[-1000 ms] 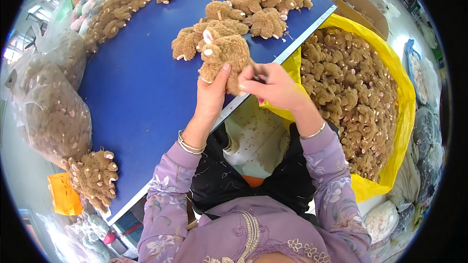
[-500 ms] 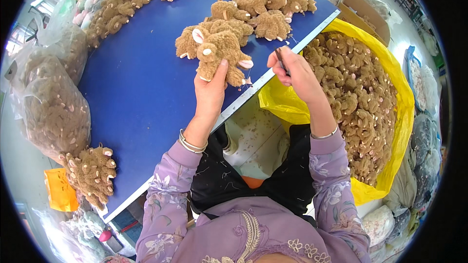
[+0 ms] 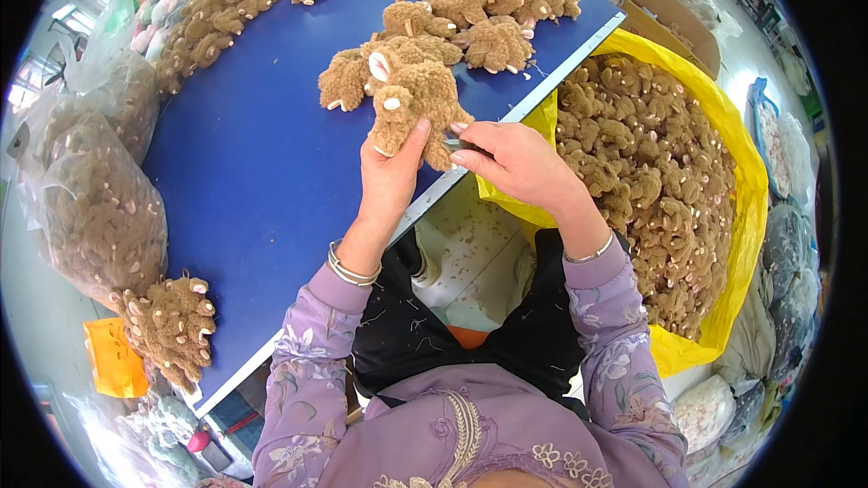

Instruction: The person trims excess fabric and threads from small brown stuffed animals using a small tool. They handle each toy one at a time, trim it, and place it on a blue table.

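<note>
A brown plush toy skin (image 3: pixel 414 95), curly-furred with a pink-lined ear and pale paws, is gripped by my left hand (image 3: pixel 391 172) above the table's near edge. The thumb presses on its front. My right hand (image 3: pixel 515 163) is closed round a small dark metal tool (image 3: pixel 459 144) whose tip meets the plush's lower right side. Most of that tool is hidden by the fingers, so its exact kind is unclear. More brown plush pieces (image 3: pixel 495 43) lie just beyond on the blue table (image 3: pixel 262 172).
Right of the table a yellow sack (image 3: pixel 752 244) stands filled with brown plush pieces (image 3: pixel 660 190). Clear bags (image 3: pixel 99 190) of plush line the table's left side, near a small plush pile (image 3: pixel 172 325) and an orange packet (image 3: pixel 115 357). A cardboard box (image 3: pixel 674 23) sits behind the sack.
My right hand has moved left from beside the table edge, bringing the dark tool against the plush. My left hand still holds the plush, which has turned slightly.
</note>
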Action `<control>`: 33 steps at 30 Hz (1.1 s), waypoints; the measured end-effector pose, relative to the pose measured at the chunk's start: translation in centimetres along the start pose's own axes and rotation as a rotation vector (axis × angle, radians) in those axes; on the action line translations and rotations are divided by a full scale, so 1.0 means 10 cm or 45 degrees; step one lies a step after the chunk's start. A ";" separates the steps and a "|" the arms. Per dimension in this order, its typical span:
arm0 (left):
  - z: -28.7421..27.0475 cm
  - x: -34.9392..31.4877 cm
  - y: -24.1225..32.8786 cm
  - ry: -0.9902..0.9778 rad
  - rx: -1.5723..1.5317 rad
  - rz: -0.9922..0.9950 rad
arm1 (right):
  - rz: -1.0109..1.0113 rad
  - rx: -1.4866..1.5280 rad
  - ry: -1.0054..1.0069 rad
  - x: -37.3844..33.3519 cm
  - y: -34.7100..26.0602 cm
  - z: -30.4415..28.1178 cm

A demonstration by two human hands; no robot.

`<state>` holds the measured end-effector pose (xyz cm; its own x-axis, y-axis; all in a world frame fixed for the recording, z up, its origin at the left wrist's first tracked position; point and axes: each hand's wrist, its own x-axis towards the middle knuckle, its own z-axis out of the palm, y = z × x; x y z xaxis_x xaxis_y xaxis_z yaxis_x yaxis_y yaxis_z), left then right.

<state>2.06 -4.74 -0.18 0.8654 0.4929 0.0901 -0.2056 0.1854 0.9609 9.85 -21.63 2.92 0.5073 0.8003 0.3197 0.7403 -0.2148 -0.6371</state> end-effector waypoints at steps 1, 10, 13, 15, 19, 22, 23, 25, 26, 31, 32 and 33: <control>0.00 0.00 0.00 -0.002 -0.007 -0.003 | -0.016 0.005 0.009 0.00 0.01 0.01; 0.07 -0.03 0.02 -0.003 -0.036 -0.003 | -0.019 0.002 -0.004 0.00 -0.01 0.00; 0.01 -0.02 -0.02 -0.054 0.000 -0.037 | -0.047 0.004 0.035 -0.02 0.03 0.01; 0.03 -0.03 0.00 -0.061 -0.004 -0.017 | -0.059 -0.016 0.006 -0.01 0.03 0.01; 0.06 -0.03 0.01 -0.025 -0.021 0.012 | 0.091 0.579 0.020 0.00 -0.07 -0.07; -0.01 -0.01 0.01 -0.025 0.045 -0.039 | 0.292 0.811 0.150 0.00 -0.05 -0.12; 0.00 -0.01 0.01 -0.014 0.034 -0.045 | 0.350 0.749 0.107 0.01 -0.02 -0.10; 0.02 -0.02 0.04 0.027 -0.014 -0.049 | 0.414 0.603 0.034 0.01 -0.04 -0.06; 0.07 -0.03 0.08 0.052 -0.052 -0.052 | 0.381 0.630 0.018 0.00 -0.07 -0.02; -0.03 0.03 0.08 0.068 -0.161 -0.100 | -0.053 1.039 -0.518 -0.12 -0.14 -0.34; -0.04 0.03 0.09 0.078 -0.182 -0.102 | -0.202 1.170 -0.699 -0.15 -0.12 -0.43; -0.05 0.03 0.09 0.079 -0.200 -0.103 | -0.047 1.161 -0.675 -0.19 -0.07 -0.47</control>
<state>1.92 -4.02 0.59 0.8532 0.5215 -0.0070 -0.2094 0.3548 0.9112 10.47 -25.61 6.05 0.0708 0.9873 0.1425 0.0282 0.1408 -0.9896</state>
